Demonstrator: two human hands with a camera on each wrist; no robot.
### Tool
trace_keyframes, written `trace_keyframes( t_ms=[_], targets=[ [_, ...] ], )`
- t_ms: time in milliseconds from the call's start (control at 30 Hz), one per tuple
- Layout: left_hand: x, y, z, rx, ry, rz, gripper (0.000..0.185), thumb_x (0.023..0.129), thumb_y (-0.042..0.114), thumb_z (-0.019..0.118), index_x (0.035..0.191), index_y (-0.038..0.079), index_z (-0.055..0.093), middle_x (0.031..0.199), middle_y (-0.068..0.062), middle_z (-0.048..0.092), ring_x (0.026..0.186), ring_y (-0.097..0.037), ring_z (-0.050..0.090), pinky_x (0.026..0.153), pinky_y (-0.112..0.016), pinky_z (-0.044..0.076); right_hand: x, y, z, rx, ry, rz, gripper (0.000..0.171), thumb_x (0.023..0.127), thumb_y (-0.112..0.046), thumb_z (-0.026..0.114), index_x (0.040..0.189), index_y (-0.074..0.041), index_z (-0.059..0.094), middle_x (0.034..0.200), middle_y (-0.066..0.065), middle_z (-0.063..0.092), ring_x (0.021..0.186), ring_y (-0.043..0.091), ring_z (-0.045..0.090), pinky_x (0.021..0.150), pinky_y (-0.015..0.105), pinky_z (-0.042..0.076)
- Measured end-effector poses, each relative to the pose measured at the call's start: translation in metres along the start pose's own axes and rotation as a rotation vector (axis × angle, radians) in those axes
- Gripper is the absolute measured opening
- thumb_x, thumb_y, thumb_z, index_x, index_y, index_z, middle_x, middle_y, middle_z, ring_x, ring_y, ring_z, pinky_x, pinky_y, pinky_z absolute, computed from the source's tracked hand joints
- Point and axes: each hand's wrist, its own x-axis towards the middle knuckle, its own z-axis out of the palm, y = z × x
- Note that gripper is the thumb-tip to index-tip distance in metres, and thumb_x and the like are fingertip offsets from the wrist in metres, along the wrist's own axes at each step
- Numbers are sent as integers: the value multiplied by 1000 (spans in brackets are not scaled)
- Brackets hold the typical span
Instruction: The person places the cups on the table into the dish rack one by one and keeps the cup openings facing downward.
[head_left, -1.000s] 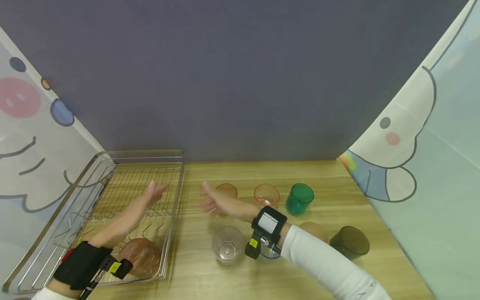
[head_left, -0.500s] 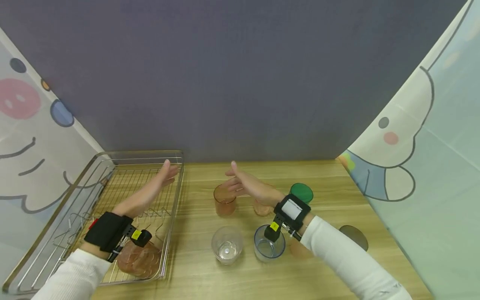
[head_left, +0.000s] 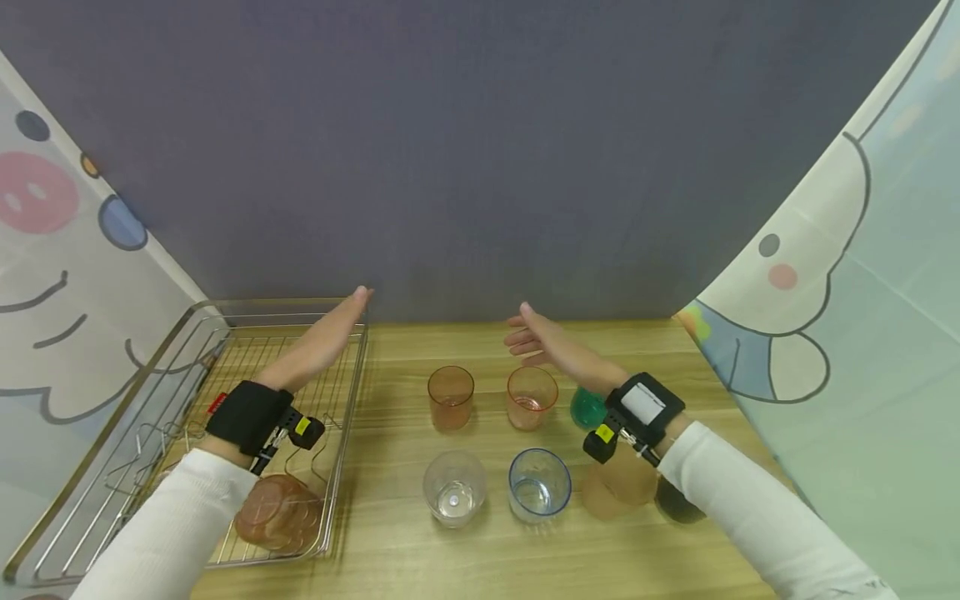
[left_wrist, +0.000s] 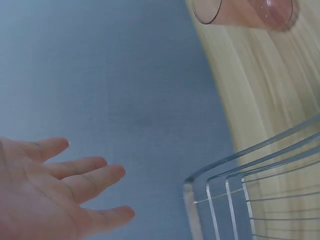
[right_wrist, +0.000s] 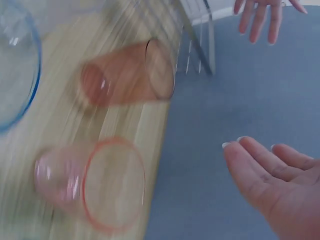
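Both my hands are up off the table, empty, palms turned toward each other. My left hand (head_left: 326, 337) has its fingers straight and together, stretched over the far right corner of the silver wire dish rack (head_left: 187, 350), touching nothing. My right hand (head_left: 551, 346) is loose, fingers relaxed and slightly spread, in the air above the far edge of the light wooden table (head_left: 405, 550), gripping nothing.

Nearest under my right hand is the pink-orange clear plastic cup (head_left: 532, 397), upright in the far row. Just to its left, apart from it, stands the brown-orange clear plastic cup (head_left: 451, 398), also upright. To the right, the green plastic cup (head_left: 587, 408) is partly hidden behind my wrist strap.

Near row now: a colourless clear plastic cup (head_left: 453, 489) on the left, a blue-rimmed clear cup (head_left: 539, 486) just beside it, then a tan cup (head_left: 618, 492) and a dark cup (head_left: 678, 507), both largely covered by my right forearm.

Inside the rack, at its near right corner, a brownish clear cup (head_left: 279, 512) lies there; whether on its side or upside down I cannot tell.

Behind it all is the grey-purple wall (head_left: 480, 150), with cartoon-print curtains on the left (head_left: 52, 250) and right (head_left: 862, 292).
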Motion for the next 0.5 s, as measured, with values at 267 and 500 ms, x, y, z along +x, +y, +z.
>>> trace_keyframes(
  t_ms=[267, 500],
  targets=[
    [13, 9, 4, 32, -5, 30, 66, 92, 65, 9, 148, 30, 5, 158, 0, -1, 146, -26, -4, 115, -57, 5, -12, 9, -28, -125, 109, 1, 65, 96, -58, 21, 137, -11, 38, 132, 16, 50, 120, 32, 50, 97, 44, 46],
    [21, 13, 8, 83, 16, 54, 65, 94, 62, 10, 149, 27, 6, 158, -1, 0, 146, -26, -2, 115, -56, 7, -25, 16, -44, -213, 176, -18, 57, 99, -49, 25, 134, -8, 42, 127, 18, 54, 116, 33, 53, 93, 44, 48]
  ],
)
